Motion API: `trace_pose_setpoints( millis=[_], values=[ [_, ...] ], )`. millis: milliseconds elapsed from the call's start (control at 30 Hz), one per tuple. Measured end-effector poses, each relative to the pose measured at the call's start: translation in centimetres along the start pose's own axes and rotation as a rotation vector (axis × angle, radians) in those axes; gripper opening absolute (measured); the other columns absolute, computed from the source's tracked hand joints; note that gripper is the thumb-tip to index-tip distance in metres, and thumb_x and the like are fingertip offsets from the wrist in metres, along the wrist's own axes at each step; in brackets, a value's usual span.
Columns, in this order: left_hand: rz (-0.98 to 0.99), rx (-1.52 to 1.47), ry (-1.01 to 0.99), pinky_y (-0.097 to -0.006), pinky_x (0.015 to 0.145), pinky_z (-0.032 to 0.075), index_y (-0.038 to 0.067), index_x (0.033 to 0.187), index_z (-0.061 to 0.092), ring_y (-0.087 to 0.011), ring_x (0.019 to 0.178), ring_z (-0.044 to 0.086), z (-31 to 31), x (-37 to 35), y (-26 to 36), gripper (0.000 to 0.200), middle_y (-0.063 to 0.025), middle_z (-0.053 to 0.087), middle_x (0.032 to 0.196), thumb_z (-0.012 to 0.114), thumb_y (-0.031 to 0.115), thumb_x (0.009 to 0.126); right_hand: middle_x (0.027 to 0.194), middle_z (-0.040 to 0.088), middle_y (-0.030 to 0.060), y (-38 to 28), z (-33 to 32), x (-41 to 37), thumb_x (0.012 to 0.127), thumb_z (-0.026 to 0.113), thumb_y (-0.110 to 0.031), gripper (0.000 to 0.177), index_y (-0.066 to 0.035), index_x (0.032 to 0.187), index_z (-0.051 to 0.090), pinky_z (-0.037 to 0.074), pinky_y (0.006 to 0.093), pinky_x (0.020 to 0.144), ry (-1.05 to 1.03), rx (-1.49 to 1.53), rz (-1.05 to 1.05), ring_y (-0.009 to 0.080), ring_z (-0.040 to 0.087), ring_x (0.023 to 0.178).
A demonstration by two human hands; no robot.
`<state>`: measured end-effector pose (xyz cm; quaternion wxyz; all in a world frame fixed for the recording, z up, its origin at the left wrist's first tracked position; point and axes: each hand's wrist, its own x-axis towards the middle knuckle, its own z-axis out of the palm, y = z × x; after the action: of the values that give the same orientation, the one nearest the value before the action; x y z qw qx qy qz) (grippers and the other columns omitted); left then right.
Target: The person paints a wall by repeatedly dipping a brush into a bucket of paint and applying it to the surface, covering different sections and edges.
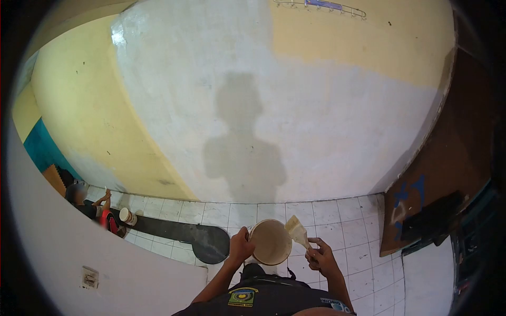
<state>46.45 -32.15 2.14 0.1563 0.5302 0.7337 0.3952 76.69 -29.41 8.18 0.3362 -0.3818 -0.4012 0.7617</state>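
Facing you: the big wall (184,105), mostly whitish, w/ yellow at upper R and along the L side; a shadow (242,147) of head & shoulders falls mid-wall. Below it, the floor (363,263), pale sq. tiles. Far R, a brown panel (437,142) w/ blue marks low down. Lower L, a plain white partition (52,226). B/w it & you, a long dark slab (211,245), rounded at your end. Far L, a co-worker (87,209), low down nr the wall's base, dark top w/ some red, arms fwd; a white pail (125,215) is just beside them.

Your dark shirt (274,300) fills bottom ctr, w/ a yellow-green badge (243,297). The bucket (271,245) is right in front of it, b/w your hands, mouth up, pale inside; contents, if any, can't tell. Hook rail (345,10) is at the top edge, R of ctr, on yellow paint.

Your L hand (241,247) is closed on the bucket's L rim. Your R hand (322,259) pinches the brush (297,230) by its handle, thumb & fingers narrow round it, bristles up & to L, nr the bucket's R rim; touching or not, can't tell. Smallest: wall socket/switch plate (89,277) on the partition, exact type unclear.
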Motion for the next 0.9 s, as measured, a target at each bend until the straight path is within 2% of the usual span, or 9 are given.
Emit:
trace_pose_setpoints(
  millis=[467,533,567,667,733,767,833,867,900],
  values=[
    [-0.027,-0.026,-0.313,-0.0461,0.054,0.046,0.002,0.08,0.046,-0.0369,0.057,0.062,0.0,1.4,2.8,0.038,-0.0197,0.057,0.061,0.07,0.03,0.086,0.072,0.053,0.0019,0.6,-0.1,-1.2,0.097,0.062,-0.013,0.037,-0.005,0.132,0.052,0.026,0.0233,0.041,0.06,-0.023,0.008,0.0044,0.035,0.048],
    [-0.068,-0.047,-0.376,-0.0485,0.057,0.046,0.002,0.082,0.045,-0.0416,0.062,0.062,-0.1,1.8,3.3,0.038,-0.0203,0.057,0.063,0.068,0.031,0.088,0.072,0.053,0.0011,1.1,-0.3,-1.5,0.098,0.062,-0.016,0.036,-0.007,0.132,0.053,0.027,0.0224,0.042,0.066,-0.052,0.023,0.0047,0.036,0.051],
    [0.059,0.041,-0.338,-0.0492,0.058,0.046,0.001,0.084,0.045,-0.0441,0.065,0.061,0.6,2.2,2.1,0.036,-0.0213,0.057,0.064,0.068,0.028,0.089,0.071,0.053,0.003,1.4,-0.5,-1.3,0.1,0.056,-0.013,0.032,-0.009,0.131,0.053,0.026,0.0216,0.04,0.081,-0.079,0.03,0.004,0.034,0.047],
    [0.175,0.071,-0.327,-0.0498,0.059,0.044,0.001,0.087,0.046,-0.0446,0.066,0.059,0.4,3.0,2.6,0.027,-0.0218,0.056,0.067,0.068,0.016,0.085,0.07,0.056,0.0004,0.2,-0.2,-1.9,0.1,0.057,-0.016,0.029,-0.011,0.129,0.057,0.029,0.0215,0.041,0.11,-0.33,-0.029,0.0043,0.037,0.048],
    [0.204,0.06,-0.352,-0.0485,0.058,0.044,0.0,0.086,0.045,-0.0434,0.064,0.057,-0.4,3.6,3.9,0.024,-0.0214,0.055,0.066,0.066,0.012,0.085,0.071,0.057,-0.0006,-0.6,0.2,-2.1,0.1,0.057,-0.014,0.03,-0.008,0.129,0.057,0.038,0.025,0.051,0.108,-0.533,-0.153,0.0071,0.047,0.06],
    [0.2,0.076,-0.361,-0.047,0.057,0.044,0.0,0.085,0.046,-0.0426,0.062,0.057,-1.0,3.7,5.3,0.023,-0.0219,0.055,0.066,0.066,0.011,0.083,0.069,0.056,0.0025,-1.4,0.6,-2.1,0.1,0.057,-0.015,0.03,-0.006,0.128,0.058,0.042,0.0284,0.057,0.13,-0.675,-0.119,0.0105,0.049,0.063],
    [0.206,0.079,-0.371,-0.0457,0.056,0.044,-0.001,0.084,0.047,-0.0409,0.06,0.057,-1.0,4.2,5.7,0.022,-0.0216,0.056,0.065,0.066,0.011,0.082,0.069,0.061,0.0114,-3.2,1.4,-2.4,0.098,0.057,-0.016,0.031,-0.005,0.127,0.059,0.046,0.0337,0.062,0.107,-0.887,-0.072,0.0194,0.057,0.061],
    [0.2,0.087,-0.378,-0.0457,0.056,0.044,-0.001,0.084,0.047,-0.0409,0.06,0.057,-1.1,4.4,6.1,0.022,-0.0216,0.056,0.065,0.066,0.011,0.082,0.069,0.061,0.0114,-3.1,1.6,-2.1,0.098,0.057,-0.016,0.031,-0.005,0.127,0.059,0.046,0.0337,0.062,0.103,-0.877,-0.066,0.0194,0.057,0.061],
    [0.198,0.091,-0.38,-0.045,0.055,0.044,-0.001,0.083,0.048,-0.0391,0.058,0.057,-1.1,4.5,6.7,0.023,-0.0211,0.055,0.064,0.067,0.011,0.081,0.072,0.064,0.0161,-3.0,1.8,-1.8,0.096,0.057,-0.016,0.031,-0.005,0.124,0.06,0.049,0.0368,0.065,0.08,-0.989,-0.085,0.0254,0.062,0.065]
  ],
)
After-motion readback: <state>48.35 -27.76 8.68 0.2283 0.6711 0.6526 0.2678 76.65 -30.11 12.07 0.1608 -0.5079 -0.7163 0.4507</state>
